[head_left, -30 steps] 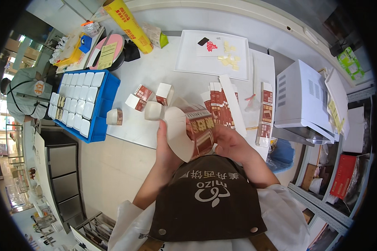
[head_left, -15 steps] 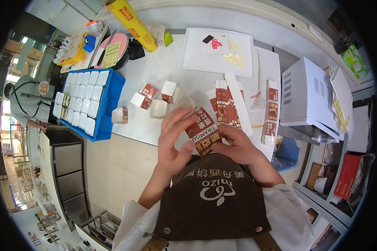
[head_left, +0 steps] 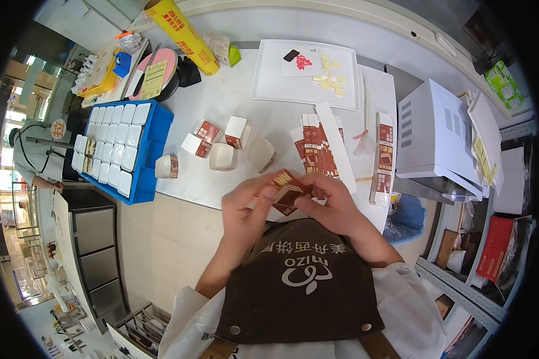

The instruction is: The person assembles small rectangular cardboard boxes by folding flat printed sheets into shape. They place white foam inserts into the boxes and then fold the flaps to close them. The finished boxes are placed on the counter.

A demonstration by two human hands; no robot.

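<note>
Close in front of my apron, a small brown-and-white printed paper carton [head_left: 288, 201] is held between both hands. My left hand [head_left: 247, 206] grips its left side, thumb pressed on the near face. My right hand [head_left: 332, 207] closes on its right side with thumb and fingers. Beyond them on the table stand several folded open cartons, among them a white-sided box [head_left: 238, 132], an open carton [head_left: 223, 157] and another open carton [head_left: 261, 154]. A pile of flat carton blanks [head_left: 317, 143] lies past my right hand, with a long white strip [head_left: 335, 146] across it.
At the left edge stands a blue crate [head_left: 153, 134] of white-lidded tubs. A white tray [head_left: 308, 99] with small yellow and red pieces lies at the back. A bundle of cartons [head_left: 383, 158] sits near the white appliance [head_left: 437, 134] at right. A co-worker [head_left: 39, 149] stands far left.
The carton has turned and tilted between my hands, its large printed face no longer facing up. My left hand has gone from spread fingers to a closed grip on it.
</note>
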